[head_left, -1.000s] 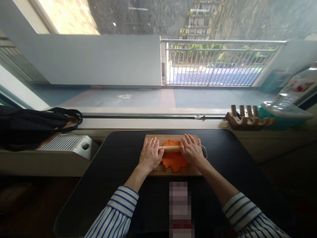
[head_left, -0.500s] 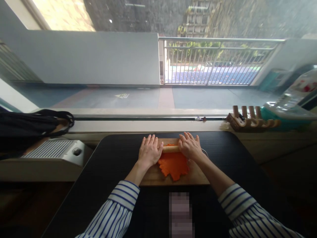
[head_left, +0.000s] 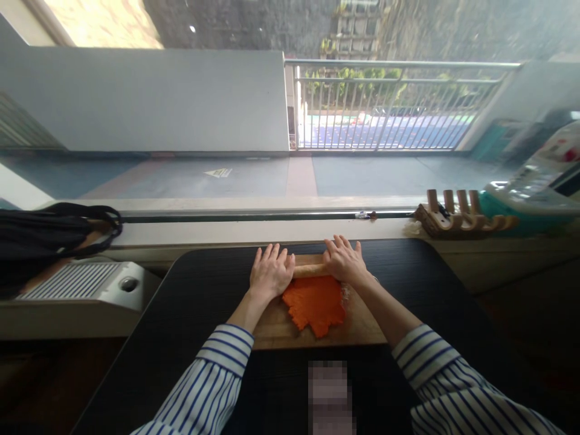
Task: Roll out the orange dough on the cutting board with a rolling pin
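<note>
A wooden rolling pin (head_left: 310,271) lies crosswise at the far edge of an orange sheet of dough (head_left: 317,302), which looks flat with a ragged near edge. My left hand (head_left: 272,272) rests flat over the pin's left end, fingers stretched forward. Over its right end lies my right hand (head_left: 345,261), palm down with fingers extended and slightly spread. Both hands hide the pin's ends. Under the dough is a wooden board (head_left: 276,329), partly covered by my wrists.
The board sits on a black table (head_left: 203,290) against a window sill (head_left: 235,232). On the sill at right stand a wooden rack (head_left: 446,220), a teal container (head_left: 507,208) and a clear plastic bottle (head_left: 539,169). A black bag (head_left: 45,241) lies at left above a white radiator (head_left: 90,290).
The rolling pin and both hands have shifted slightly away from me relative to the dough, uncovering more of the orange sheet. The camera view has moved a little.
</note>
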Demonstrator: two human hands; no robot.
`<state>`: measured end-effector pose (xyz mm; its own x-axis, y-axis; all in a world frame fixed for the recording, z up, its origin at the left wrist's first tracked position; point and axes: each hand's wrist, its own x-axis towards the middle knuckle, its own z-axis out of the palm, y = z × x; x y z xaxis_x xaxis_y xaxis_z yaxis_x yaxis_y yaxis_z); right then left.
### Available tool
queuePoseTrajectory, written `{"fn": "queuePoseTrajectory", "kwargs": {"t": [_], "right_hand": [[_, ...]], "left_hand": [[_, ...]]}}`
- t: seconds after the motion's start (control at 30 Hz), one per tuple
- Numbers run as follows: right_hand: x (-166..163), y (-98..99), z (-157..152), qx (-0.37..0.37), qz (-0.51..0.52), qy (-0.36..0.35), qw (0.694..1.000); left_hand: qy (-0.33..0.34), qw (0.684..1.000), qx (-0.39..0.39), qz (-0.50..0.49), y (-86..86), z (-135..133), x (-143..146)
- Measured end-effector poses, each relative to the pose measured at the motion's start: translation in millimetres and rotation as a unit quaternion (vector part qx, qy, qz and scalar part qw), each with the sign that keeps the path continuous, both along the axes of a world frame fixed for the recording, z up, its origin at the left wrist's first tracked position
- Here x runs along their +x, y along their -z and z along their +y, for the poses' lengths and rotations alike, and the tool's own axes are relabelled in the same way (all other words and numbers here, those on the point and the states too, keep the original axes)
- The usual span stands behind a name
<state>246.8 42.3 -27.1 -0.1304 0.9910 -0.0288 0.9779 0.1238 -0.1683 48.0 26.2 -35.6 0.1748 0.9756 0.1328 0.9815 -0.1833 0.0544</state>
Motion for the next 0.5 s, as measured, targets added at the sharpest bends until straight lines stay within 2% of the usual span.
{"fn": "queuePoseTrajectory", "kwargs": {"t": [0.5], "right_hand": [[-1.8,1.5,-59.4,0.065,-0.006,-0.001,0.998]], "left_hand": [[0.026,0.999,0.048,-0.001,1.2,-46.4,-1.7]]}}
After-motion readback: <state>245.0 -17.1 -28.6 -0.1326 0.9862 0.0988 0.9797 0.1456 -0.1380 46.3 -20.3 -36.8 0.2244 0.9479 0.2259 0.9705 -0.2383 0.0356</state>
